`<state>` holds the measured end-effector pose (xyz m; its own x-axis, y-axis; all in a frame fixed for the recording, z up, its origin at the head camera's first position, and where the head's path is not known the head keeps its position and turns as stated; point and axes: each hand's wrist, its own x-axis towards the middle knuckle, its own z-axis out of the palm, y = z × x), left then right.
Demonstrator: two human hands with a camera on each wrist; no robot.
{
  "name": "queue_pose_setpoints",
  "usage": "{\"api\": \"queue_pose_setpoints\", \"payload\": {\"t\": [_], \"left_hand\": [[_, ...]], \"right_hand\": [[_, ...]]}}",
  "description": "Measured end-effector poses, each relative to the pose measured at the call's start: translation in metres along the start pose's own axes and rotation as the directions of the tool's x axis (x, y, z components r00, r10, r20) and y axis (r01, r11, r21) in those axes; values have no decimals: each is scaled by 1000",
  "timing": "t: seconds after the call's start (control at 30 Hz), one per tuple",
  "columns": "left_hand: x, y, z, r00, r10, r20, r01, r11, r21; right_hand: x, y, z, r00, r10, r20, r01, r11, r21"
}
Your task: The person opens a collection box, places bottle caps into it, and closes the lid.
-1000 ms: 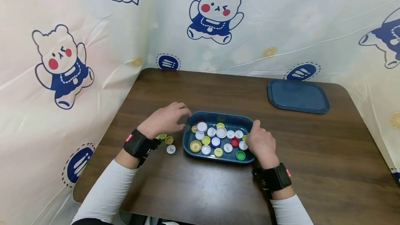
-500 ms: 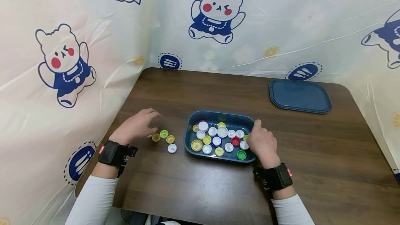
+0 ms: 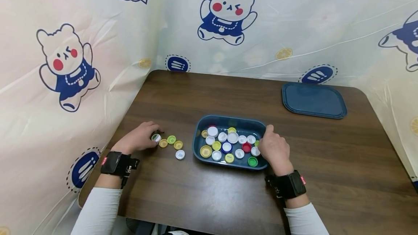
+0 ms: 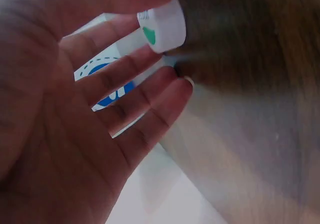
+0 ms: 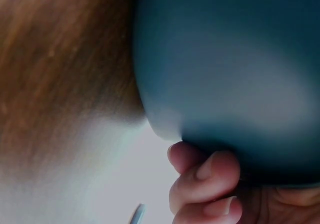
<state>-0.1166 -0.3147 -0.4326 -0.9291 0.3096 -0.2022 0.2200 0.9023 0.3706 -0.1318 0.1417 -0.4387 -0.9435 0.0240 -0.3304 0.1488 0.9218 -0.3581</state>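
My left hand [image 3: 139,139] pinches a white bottle cap [image 3: 156,138] between thumb and index finger. In the left wrist view the white bottle cap [image 4: 167,26] shows a green patch, and the other fingers stay apart from it. Just right of this hand lie a gold cap [image 3: 163,143], a lime-green cap [image 3: 171,140], another gold cap [image 3: 178,145] and a white cap [image 3: 180,154]. My right hand [image 3: 275,149] grips the right end of a dark blue tray [image 3: 228,166] holding several white, yellow, red and green caps. Curled fingers [image 5: 215,179] show at the tray's edge [image 5: 225,84].
A dark blue flat lid or tray [image 3: 314,100] lies at the back right of the brown wooden table [image 3: 228,198]. A white patterned sheet [image 3: 287,17] hangs behind and along the left side, close to the table's edge.
My left hand has moved left from the tray's left rim to the loose caps and now pinches a white cap there. The right hand and the tray have hardly moved.
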Motion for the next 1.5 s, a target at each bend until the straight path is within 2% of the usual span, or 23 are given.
{"api": "queue_pose_setpoints", "payload": {"t": [0.17,0.27,0.37,0.63,0.73,0.83,0.97,1.1,1.23,1.37,1.5], "left_hand": [[1,3,-2,1000,-4,-6,4,1000,17],[3,13,-7,1000,-1,-6,2,1000,19],[9,34,-15,1000,23,3,-23,1000,19],[37,108,-31,989,137,56,-139,989,44],[47,131,-31,980,184,81,-191,978,79],[54,150,-25,964,240,119,-254,959,123],[59,168,-17,944,287,161,-310,941,139],[61,177,-13,937,308,164,-330,936,123],[60,175,-16,938,325,124,-337,936,104],[54,164,-24,949,312,51,-316,944,93],[47,145,-34,964,267,16,-267,960,86]], "right_hand": [[1,-1,0,1000,2,7,-2,1000,0],[1,-1,0,1000,8,16,-8,1000,1],[1,-1,1,1000,18,22,-18,1000,3],[1,1,2,1000,10,13,-10,1000,4],[1,1,2,1000,9,20,-9,1000,0],[1,0,3,1000,10,26,-10,1000,-2],[0,-3,3,1000,8,22,-8,1000,-2],[0,-4,2,1000,9,11,-9,1000,-1],[0,-3,1,1000,4,2,-4,1000,1],[-1,-1,1,1000,-6,-13,6,1000,-5],[-1,0,-1,1000,-3,-13,3,1000,-5]]}}
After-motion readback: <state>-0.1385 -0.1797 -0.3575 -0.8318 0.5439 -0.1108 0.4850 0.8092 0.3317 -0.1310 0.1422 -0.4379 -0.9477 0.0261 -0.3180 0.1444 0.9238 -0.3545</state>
